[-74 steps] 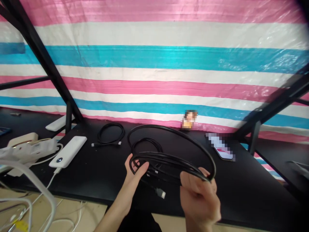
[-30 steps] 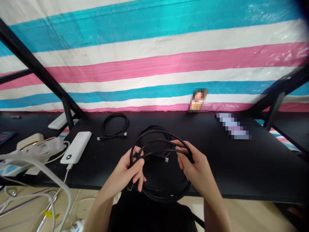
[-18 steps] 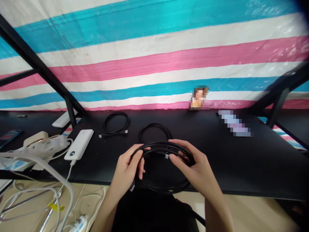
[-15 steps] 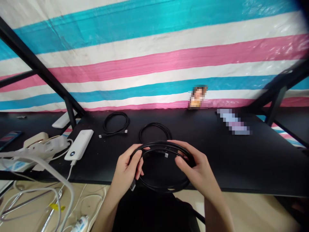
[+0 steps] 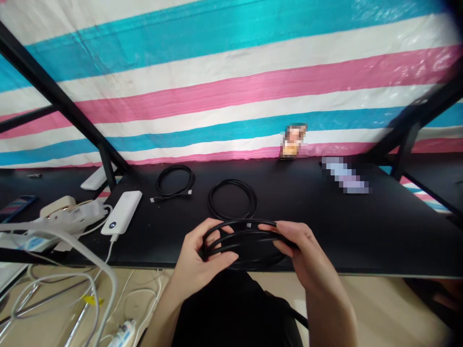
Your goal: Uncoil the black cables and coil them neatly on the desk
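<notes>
Both hands at work on a held black cable (image 5: 249,233), over the near edge of the desk (image 5: 379,236) and taken here as the clock's centre. The left hand (image 5: 202,260) curls round its strands at 9 o'clock, thumb apart from the fingers; the right hand (image 5: 304,248) pinches them at 3 o'clock. The cable is wound into loops, but its strands fan apart between the hands, so the bundling appears only partly done. By contrast, the middle coil (image 5: 231,181), just before 12 o'clock, and the left coil (image 5: 171,195), at 10 o'clock, lie as compact rings, seemingly finished.
</notes>
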Motion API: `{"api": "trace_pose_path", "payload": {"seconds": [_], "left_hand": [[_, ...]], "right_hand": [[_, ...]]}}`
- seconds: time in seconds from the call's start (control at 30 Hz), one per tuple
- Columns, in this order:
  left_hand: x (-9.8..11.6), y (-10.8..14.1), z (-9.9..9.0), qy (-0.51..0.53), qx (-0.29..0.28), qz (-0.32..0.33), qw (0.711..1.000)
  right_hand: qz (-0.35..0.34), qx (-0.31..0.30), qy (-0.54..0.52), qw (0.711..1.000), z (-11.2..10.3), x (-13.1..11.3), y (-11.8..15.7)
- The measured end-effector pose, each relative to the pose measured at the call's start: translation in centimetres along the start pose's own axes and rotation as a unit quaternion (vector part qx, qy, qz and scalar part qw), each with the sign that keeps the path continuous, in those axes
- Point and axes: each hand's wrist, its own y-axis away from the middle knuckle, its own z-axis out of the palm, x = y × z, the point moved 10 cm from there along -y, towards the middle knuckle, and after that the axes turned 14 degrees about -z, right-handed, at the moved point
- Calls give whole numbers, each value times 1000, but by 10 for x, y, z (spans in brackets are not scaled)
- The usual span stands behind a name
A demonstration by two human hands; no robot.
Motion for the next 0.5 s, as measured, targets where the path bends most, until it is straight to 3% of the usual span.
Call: {"api": "trace_pose_path", "payload": {"seconds": [0.13, 0.27, 0.4, 0.5], "left_hand": [[30, 14, -7, -69, 37, 69, 995], [37, 22, -5, -84, 34, 82, 992], [34, 35, -19, -46, 141, 130, 980], [26, 41, -32, 12, 192, 141, 971]], "right_hand": [[-32, -12, 17, 999, 7, -9, 8], [-103, -58, 75, 990, 25, -36, 16], [-185, -75, 150, 968, 40, -64, 22], [-212, -44, 157, 964, 36, -69, 25]]}}
